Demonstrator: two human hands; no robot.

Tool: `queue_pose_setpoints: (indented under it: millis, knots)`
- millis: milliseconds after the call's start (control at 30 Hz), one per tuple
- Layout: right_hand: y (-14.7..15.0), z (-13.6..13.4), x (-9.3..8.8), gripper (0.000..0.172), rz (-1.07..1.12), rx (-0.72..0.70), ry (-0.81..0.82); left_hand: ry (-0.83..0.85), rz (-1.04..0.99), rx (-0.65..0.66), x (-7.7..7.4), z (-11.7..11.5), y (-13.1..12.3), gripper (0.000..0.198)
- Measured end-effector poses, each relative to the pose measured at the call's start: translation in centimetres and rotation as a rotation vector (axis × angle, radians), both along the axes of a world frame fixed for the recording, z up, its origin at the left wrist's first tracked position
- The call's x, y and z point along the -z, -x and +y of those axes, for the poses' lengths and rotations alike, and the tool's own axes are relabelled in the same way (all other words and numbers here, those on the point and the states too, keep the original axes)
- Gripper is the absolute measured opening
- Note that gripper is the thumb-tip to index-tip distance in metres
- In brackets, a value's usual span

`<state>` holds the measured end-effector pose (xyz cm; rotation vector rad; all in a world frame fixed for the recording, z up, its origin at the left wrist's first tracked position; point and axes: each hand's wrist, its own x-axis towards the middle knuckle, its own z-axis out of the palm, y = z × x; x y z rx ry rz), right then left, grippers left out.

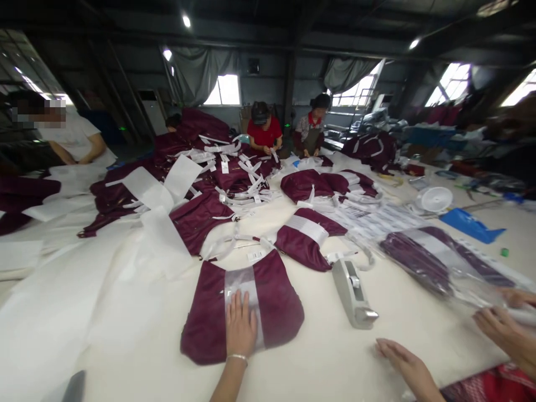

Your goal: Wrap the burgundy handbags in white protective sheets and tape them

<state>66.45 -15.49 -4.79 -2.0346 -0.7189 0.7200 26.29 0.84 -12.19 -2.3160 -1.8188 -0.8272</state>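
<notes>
My left hand (242,329) lies flat, fingers stretched, on a maroon handbag (280,301) in front of me. A translucent white wrap band (242,276) runs round the bag's middle under my fingers. A white-wrapped strap (221,243) and a white tag (254,255) lie at its top edge. My right hand (400,357) hovers at the lower right, empty, fingers extended together. Between that hand and a second banded maroon bag (293,243) stands a grey tape dispenser (354,296).
At right, a co-worker's hands (502,324) grip clear plastic around a bagged maroon bag (419,257). White sheets (62,301) cover the left side. Maroon bags (209,173) pile up behind, with several people beyond. A blue plastic piece (471,224) and white tape roll (435,199) lie right.
</notes>
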Motion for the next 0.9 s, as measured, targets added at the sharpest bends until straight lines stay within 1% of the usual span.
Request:
queue_pose_setpoints:
  millis: [67, 100, 167, 233, 400, 500, 600, 700, 800, 900]
  knots:
    - [0.8, 0.5, -1.8, 0.051, 0.07, -0.128, 0.033, 0.027, -0.004, -0.008, -0.6, -0.2, -0.1, 0.057]
    - [1.4, 1.2, -2.8, 0.053, 0.099, -0.185, 0.044, 0.049, -0.001, -0.011, -0.9, -0.3, -0.1, 0.056]
    - [3.0, 3.7, -4.9, 0.056, 0.112, -0.292, 0.043, 0.092, 0.006, -0.013, -1.6, -0.5, -0.2, 0.055]
    - [5.4, 6.9, -6.9, 0.055, 0.116, -0.452, 0.036, 0.127, 0.007, -0.014, -2.0, -0.4, -0.1, 0.055]
    - [12.9, 15.2, -10.9, 0.047, 0.107, -1.016, 0.045, 0.173, -0.026, -0.021, -2.7, -0.5, 0.0, 0.059]
    - [17.5, 19.9, -12.3, 0.044, 0.059, -1.348, 0.047, 0.183, -0.049, -0.025, -2.8, -0.5, 0.1, 0.062]
    - [21.6, 24.2, -12.1, 0.036, -0.076, -1.693, 0.052, 0.194, -0.06, -0.032, -2.7, -0.4, 0.1, 0.065]
    - [24.9, 27.9, -10.6, 0.031, -0.263, -1.957, 0.037, 0.2, -0.068, -0.042, -2.2, -0.3, 0.1, 0.067]
    - [27.4, 30.6, -8.8, 0.021, -0.509, -2.105, -0.021, 0.187, -0.073, -0.044, -1.7, -0.3, 0.2, 0.067]
    - [29.2, 32.1, -7.4, 0.014, -0.684, -2.166, 0.009, 0.177, -0.077, -0.053, -1.3, -0.4, 0.1, 0.068]
